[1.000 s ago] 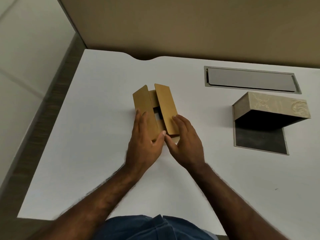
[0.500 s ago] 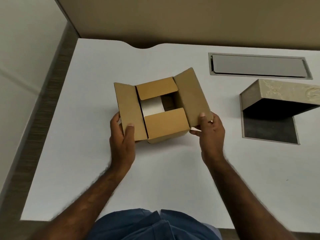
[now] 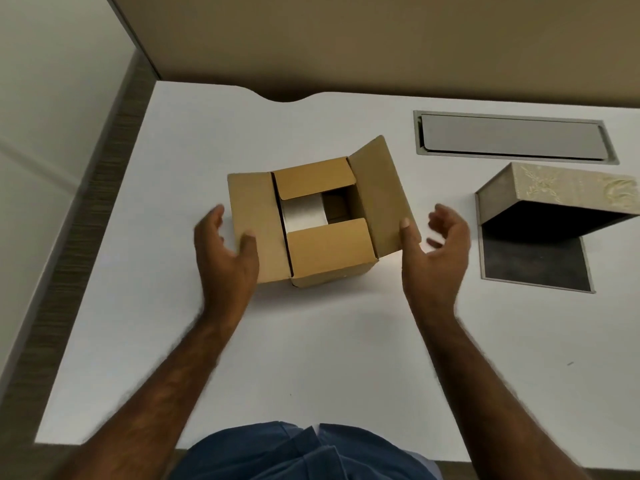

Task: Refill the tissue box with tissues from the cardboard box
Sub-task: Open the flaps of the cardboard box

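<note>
A brown cardboard box (image 3: 329, 251) stands in the middle of the white table (image 3: 311, 358), its two long flaps spread out and its two short flaps half folded over the opening. White tissues (image 3: 303, 214) show through the gap inside. My left hand (image 3: 225, 251) is at the left flap, thumb resting on it, fingers apart. My right hand (image 3: 433, 251) is at the right flap, thumb touching its edge, fingers spread. A beige patterned tissue box (image 3: 561, 199) stands open at the right, its dark base panel (image 3: 533, 263) flat on the table.
A grey recessed cable hatch (image 3: 512, 136) sits in the table at the back right. A tan partition wall (image 3: 381, 43) runs along the far edge. The table's left edge drops to the floor.
One second ago both hands pressed the nearly shut flaps together. The long flaps were then pulled apart, and now both hands have loosened their hold and moved slightly outward.
</note>
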Tool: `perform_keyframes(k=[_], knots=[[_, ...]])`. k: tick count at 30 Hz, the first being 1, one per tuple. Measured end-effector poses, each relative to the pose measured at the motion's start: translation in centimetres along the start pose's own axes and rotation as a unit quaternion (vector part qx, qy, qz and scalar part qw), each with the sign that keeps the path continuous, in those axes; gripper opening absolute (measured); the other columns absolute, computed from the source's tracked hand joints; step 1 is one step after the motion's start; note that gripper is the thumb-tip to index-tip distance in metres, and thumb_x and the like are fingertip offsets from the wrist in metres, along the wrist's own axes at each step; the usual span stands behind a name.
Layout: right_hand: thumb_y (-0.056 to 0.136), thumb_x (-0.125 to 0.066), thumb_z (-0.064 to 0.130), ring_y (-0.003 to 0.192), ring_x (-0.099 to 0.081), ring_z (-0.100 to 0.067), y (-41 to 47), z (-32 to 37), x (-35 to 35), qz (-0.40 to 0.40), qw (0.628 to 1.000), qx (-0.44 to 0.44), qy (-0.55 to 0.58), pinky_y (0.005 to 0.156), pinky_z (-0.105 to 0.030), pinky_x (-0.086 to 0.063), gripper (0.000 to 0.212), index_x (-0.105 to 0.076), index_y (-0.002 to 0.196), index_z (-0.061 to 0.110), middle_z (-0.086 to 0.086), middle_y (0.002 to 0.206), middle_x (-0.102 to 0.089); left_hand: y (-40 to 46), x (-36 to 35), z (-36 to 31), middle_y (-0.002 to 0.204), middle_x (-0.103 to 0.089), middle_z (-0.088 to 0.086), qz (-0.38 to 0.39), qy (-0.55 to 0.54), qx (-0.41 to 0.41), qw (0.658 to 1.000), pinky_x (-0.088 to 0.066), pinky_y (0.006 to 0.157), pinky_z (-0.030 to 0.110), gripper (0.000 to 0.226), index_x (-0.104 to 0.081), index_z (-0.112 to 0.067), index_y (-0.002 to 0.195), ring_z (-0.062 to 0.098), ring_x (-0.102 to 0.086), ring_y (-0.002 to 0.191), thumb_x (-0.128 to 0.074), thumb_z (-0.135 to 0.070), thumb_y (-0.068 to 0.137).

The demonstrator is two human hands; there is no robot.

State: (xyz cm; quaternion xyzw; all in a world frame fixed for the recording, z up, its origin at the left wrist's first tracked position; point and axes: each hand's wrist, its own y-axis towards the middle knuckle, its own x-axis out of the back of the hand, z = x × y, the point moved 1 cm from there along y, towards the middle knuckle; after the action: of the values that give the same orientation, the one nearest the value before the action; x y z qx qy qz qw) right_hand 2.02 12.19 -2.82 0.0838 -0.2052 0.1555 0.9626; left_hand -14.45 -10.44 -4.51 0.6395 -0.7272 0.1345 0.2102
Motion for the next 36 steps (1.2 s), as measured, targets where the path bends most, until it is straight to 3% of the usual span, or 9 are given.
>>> perform_keyframes(k=[2,5,9,12,18,25,30,34,36], knots=[[0.100,-0.079,0.026,0.120,-0.066,-0.021,0.2,2.0,0.3,-0.010,0.984,0.176,-0.036,0.097,-0.026,-0.054,0.043,-0.064,0.136,0.008,-0.008,0.131,-0.070,2.5,0.4,-1.5,0.146,-0.056,0.008,0.006,0.057,-0.116,0.992,-0.040,0.116,0.026,0.055,-0.051,-0.008,0.144,0.016,-0.051,0.136,-0.071,-0.015,0.093],[0.100,-0.079,0.030,0.113,-0.069,-0.023,0.4,4.9,-0.5,0.151,0.933,0.321,-0.051,0.098,-0.027,-0.053,0.041,-0.069,0.132,0.007,-0.007,0.123,-0.075,6.0,-0.6,-3.8,0.155,-0.050,0.009,0.144,0.151,-0.173,0.963,-0.030,0.120,0.024,0.067,-0.046,-0.011,0.151,0.022,-0.045,0.144,-0.074,-0.026,0.092],[0.091,-0.077,0.064,0.158,-0.036,-0.024,0.7,5.9,-3.4,0.433,0.787,0.331,-0.289,0.129,-0.046,-0.034,0.093,-0.040,0.165,0.022,-0.002,0.167,-0.048,8.8,-3.0,-4.4,0.172,-0.026,0.008,0.300,0.301,-0.208,0.881,-0.019,0.127,0.042,0.094,-0.022,-0.017,0.164,0.028,-0.023,0.159,-0.075,-0.042,0.091],[0.087,-0.078,0.066,0.166,-0.020,-0.027,0.8,5.5,-4.5,0.484,0.711,0.318,-0.398,0.136,-0.045,-0.015,0.109,-0.022,0.171,0.024,-0.002,0.175,-0.035,9.9,-4.1,-4.5,0.166,-0.038,0.011,0.327,0.322,-0.226,0.859,-0.027,0.123,0.045,0.087,-0.030,-0.014,0.161,0.032,-0.036,0.151,-0.075,-0.040,0.091],[0.092,-0.082,0.037,0.131,-0.054,-0.027,-0.1,5.0,-2.0,0.404,0.788,0.339,-0.317,0.115,-0.046,-0.046,0.065,-0.058,0.152,0.026,0.000,0.139,-0.065,10.9,-3.4,-4.6,0.121,-0.073,0.008,0.278,0.218,-0.205,0.913,-0.054,0.096,0.047,0.042,-0.064,-0.016,0.134,0.028,-0.066,0.108,-0.059,-0.040,0.101],[0.094,-0.081,0.029,0.100,-0.063,-0.018,-3.5,2.5,3.0,0.331,0.843,0.361,-0.222,0.088,-0.035,-0.050,0.012,-0.075,0.104,0.023,0.007,0.104,-0.074,10.9,-2.7,-2.9,0.101,-0.072,0.002,0.200,0.089,-0.067,0.973,-0.050,0.075,0.028,0.038,-0.062,-0.022,0.130,0.018,-0.066,0.089,-0.059,-0.046,0.101],[0.087,-0.087,0.029,0.111,-0.069,-0.025,-5.7,-1.3,4.7,0.361,0.826,0.352,-0.252,0.102,-0.039,-0.054,0.021,-0.074,0.103,0.025,0.002,0.118,-0.075,11.2,-3.0,-1.3,0.093,-0.074,0.012,0.155,0.080,0.010,0.985,-0.046,0.072,0.016,0.057,-0.046,-0.027,0.148,0.020,-0.068,0.089,-0.067,-0.041,0.097],[0.090,-0.081,0.056,0.124,-0.064,-0.025,-6.3,-2.7,4.7,0.412,0.779,0.361,-0.306,0.106,-0.045,-0.057,0.040,-0.072,0.118,0.029,0.003,0.132,-0.070,11.3,-3.4,-1.2,0.098,-0.071,-0.001,0.172,0.114,0.006,0.978,-0.056,0.093,0.038,0.038,-0.067,-0.024,0.132,0.015,-0.065,0.092,-0.066,-0.037,0.097],[0.091,-0.074,0.068,0.122,-0.065,-0.020,-6.2,-2.2,4.7,0.426,0.782,0.339,-0.303,0.101,-0.042,-0.060,0.049,-0.074,0.123,0.030,0.007,0.129,-0.072,11.1,-3.2,-1.2,0.104,-0.072,0.000,0.171,0.127,-0.020,0.977,-0.056,0.092,0.037,0.032,-0.072,-0.021,0.125,0.015,-0.064,0.093,-0.064,-0.037,0.098]])
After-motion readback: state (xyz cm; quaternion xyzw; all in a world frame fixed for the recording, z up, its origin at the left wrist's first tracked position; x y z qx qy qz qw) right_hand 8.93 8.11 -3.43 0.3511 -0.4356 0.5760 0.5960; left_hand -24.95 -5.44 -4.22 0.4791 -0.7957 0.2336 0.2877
